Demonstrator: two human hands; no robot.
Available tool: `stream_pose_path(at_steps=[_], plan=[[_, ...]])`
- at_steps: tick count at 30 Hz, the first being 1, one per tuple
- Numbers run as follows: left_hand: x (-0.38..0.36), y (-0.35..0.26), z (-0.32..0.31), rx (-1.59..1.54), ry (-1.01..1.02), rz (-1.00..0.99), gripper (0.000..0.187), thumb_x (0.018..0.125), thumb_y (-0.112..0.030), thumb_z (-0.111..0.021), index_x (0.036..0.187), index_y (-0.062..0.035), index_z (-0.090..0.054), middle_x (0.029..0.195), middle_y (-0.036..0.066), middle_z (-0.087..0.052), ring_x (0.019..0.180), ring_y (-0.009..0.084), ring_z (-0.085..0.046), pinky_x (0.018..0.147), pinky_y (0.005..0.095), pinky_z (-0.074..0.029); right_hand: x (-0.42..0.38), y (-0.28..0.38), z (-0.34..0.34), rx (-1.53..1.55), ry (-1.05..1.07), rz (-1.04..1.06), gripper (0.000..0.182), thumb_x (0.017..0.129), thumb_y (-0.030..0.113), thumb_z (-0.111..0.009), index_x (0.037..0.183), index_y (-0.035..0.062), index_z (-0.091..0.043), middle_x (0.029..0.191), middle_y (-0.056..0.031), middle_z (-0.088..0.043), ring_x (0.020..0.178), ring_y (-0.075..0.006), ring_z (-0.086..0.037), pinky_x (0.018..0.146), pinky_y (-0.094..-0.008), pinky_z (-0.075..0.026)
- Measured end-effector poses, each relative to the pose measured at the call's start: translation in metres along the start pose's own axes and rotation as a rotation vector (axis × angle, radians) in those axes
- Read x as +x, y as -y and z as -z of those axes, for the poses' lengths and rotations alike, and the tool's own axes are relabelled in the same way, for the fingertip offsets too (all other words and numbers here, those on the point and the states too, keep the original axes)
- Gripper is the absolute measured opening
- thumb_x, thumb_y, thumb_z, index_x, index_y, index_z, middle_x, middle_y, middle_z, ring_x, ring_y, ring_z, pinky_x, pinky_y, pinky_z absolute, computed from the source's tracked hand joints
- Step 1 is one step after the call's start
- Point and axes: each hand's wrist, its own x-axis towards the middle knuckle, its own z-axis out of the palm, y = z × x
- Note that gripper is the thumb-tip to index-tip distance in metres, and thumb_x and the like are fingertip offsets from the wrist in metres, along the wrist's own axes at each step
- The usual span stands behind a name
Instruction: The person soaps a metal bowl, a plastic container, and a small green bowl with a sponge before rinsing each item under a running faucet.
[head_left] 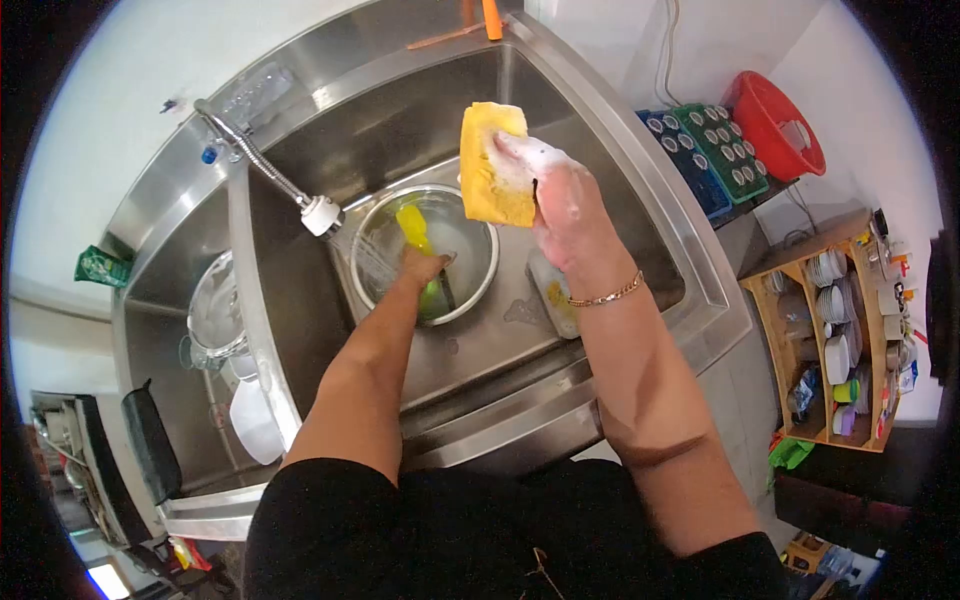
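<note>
In the head view, my right hand (560, 195), covered in white suds, is closed on a thick yellow sponge (490, 175) held up above the sink. My left hand (425, 268) reaches into a round metal-rimmed bowl (492, 270) on the sink floor. Its fingers are wrapped round a bright yellow-green utensil (412, 226), whose exact kind I cannot make out. Water sprays into the bowl from a white faucet head (322, 215) on a flexible metal hose. Beside the bowl, partly behind my right forearm, lies a clear container (552, 290) with something yellowish in it.
A divider separates the left basin, which holds a metal strainer (218, 305) and a white plastic jug-like item (257, 420). To the right stand a red basin (775, 125), a green crate (722, 150) and a wooden dish rack (815, 330). An orange handle (492, 20) rests at the back rim.
</note>
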Motion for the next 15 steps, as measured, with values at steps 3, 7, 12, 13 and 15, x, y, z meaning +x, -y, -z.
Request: stream_pose_path(at_steps=[3, 7, 12, 13, 15], plan=[[-0.003, -0.011, -0.018, 0.271, -0.098, 0.126, 0.055, 0.065, -0.037, -0.066, 0.104, -0.0013, -0.054, 0.107, 0.020, -0.056, 0.100, 0.0330, -0.054, 0.085, 0.0355, -0.043, -0.001, 0.002, 0.005, -0.008, 0.017, 0.019, 0.027, 0.080, 0.021, -0.056, 0.097, 0.0002, -0.054, 0.085, -0.0064, -0.058, 0.074, -0.0143, -0.059, 0.064, -0.0278, -0.049], [0.009, -0.012, -0.015, 0.415, 0.213, 0.069, 0.044, 0.068, -0.023, -0.061, 0.103, 0.0015, -0.053, 0.098, 0.020, -0.059, 0.085, 0.0320, -0.058, 0.078, 0.0380, -0.046, -0.001, 0.006, 0.003, -0.064, -0.023, -0.017, 0.028, 0.079, 0.021, -0.057, 0.097, 0.0000, -0.055, 0.087, -0.0067, -0.059, 0.075, -0.0143, -0.059, 0.064, -0.0281, -0.049], [-0.004, -0.015, 0.019, -0.451, 0.421, 0.456, 0.031, 0.072, -0.010, -0.056, 0.100, 0.0023, -0.051, 0.087, 0.019, -0.061, 0.068, 0.0262, -0.060, 0.063, 0.0391, -0.051, 0.004, 0.001, 0.007, -0.166, -0.066, -0.071, 0.032, 0.079, 0.023, -0.057, 0.100, -0.0001, -0.054, 0.087, -0.0077, -0.060, 0.074, -0.0158, -0.061, 0.061, -0.0290, -0.050], [-0.002, -0.011, 0.026, -0.682, 0.355, 0.477, 0.023, 0.074, -0.006, -0.054, 0.095, 0.0025, -0.052, 0.083, 0.018, -0.060, 0.065, 0.0253, -0.060, 0.060, 0.0398, -0.051, 0.004, 0.001, 0.007, -0.198, -0.075, -0.062, 0.033, 0.080, 0.025, -0.056, 0.101, -0.0002, -0.054, 0.086, -0.0081, -0.060, 0.074, -0.0171, -0.062, 0.059, -0.0291, -0.050], [0.000, -0.011, 0.039, -0.914, 0.280, 0.491, 0.015, 0.076, -0.002, -0.052, 0.091, 0.0026, -0.052, 0.079, 0.017, -0.060, 0.063, 0.0244, -0.059, 0.058, 0.0404, -0.052, 0.004, 0.001, 0.006, -0.266, -0.086, -0.073, 0.035, 0.079, 0.025, -0.057, 0.102, -0.0007, -0.054, 0.086, -0.0080, -0.060, 0.073, -0.0167, -0.061, 0.059, -0.0288, -0.050]])
